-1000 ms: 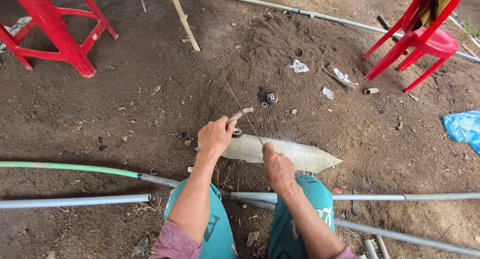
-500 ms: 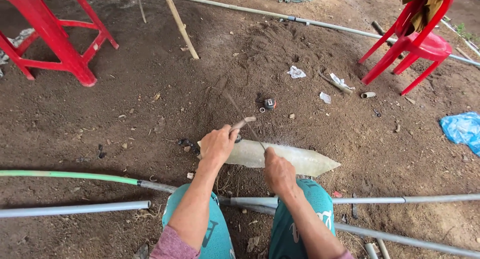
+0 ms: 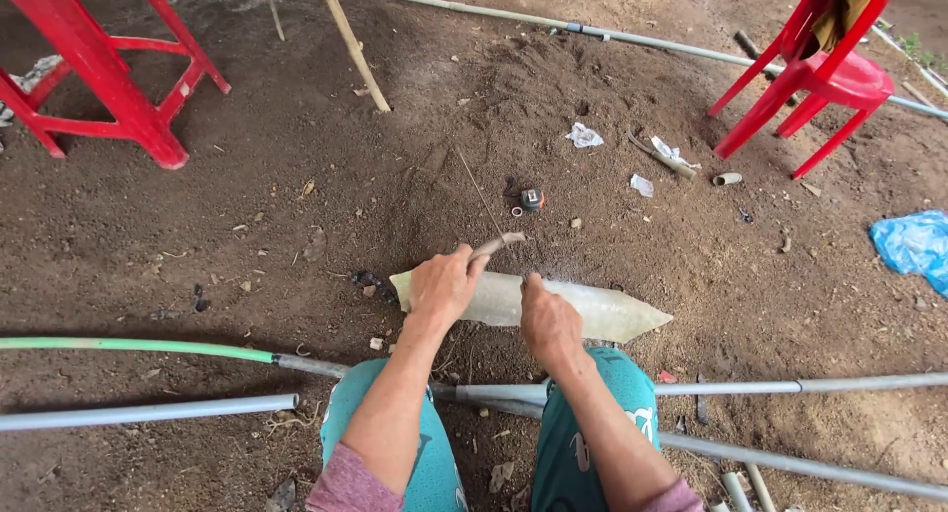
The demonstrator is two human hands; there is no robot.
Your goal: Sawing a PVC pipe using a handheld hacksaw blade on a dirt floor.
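A pale, translucent pointed piece of plastic (image 3: 602,313) lies flat on the dirt in front of my knees, tip to the right. My left hand (image 3: 444,283) rests on its left end and grips a small brown wooden handle (image 3: 497,243) with a thin blade or wire rising up and away. My right hand (image 3: 548,319) presses down on the middle of the piece, fingers closed against it. My teal trouser legs (image 3: 420,443) frame the bottom of the view.
Grey pipes (image 3: 148,411) and a green-ended pipe (image 3: 128,346) lie across the ground by my legs. A red stool (image 3: 109,78) stands far left, a red chair (image 3: 820,78) far right. A tape measure (image 3: 531,198), paper scraps, a blue bag (image 3: 913,245) and a bamboo stick (image 3: 353,46) lie about.
The view has shifted slightly. My left hand slid a little right along the piece with the handle; my right hand stays pressed on the middle.
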